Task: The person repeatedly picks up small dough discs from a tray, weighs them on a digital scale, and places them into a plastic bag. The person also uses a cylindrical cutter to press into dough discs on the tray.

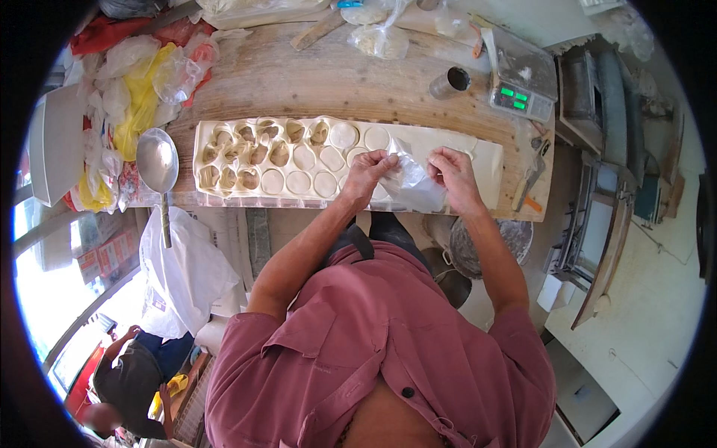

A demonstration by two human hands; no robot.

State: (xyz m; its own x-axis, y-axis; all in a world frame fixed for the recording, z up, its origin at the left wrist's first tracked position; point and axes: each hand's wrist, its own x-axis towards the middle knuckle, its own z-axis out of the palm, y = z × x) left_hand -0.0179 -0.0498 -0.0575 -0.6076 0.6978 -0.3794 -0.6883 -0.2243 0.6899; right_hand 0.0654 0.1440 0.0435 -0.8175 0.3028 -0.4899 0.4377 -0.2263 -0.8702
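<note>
My left hand (365, 178) pinches the upper left edge of a clear plastic bag (413, 187). The fingers of my right hand (456, 175) are curled closed at the bag's right edge. Below the bag lies a long, layered slab of rolled dough (480, 168), parallel to the table's near edge. Round holes (279, 152) fill its left end, with wood showing at the bottom of some. Further right, circles (298, 182) are cut but still sit in the dough. The bag and my hands cover part of the slab.
A metal cutter tube (450, 83) and a lit digital scale (521, 84) stand on the wooden table (336, 84) at right. A large metal ladle (158, 162) and plastic bags (137, 101) are at left. A knife (532, 173) lies near the right edge. Another person (131, 375) is at lower left.
</note>
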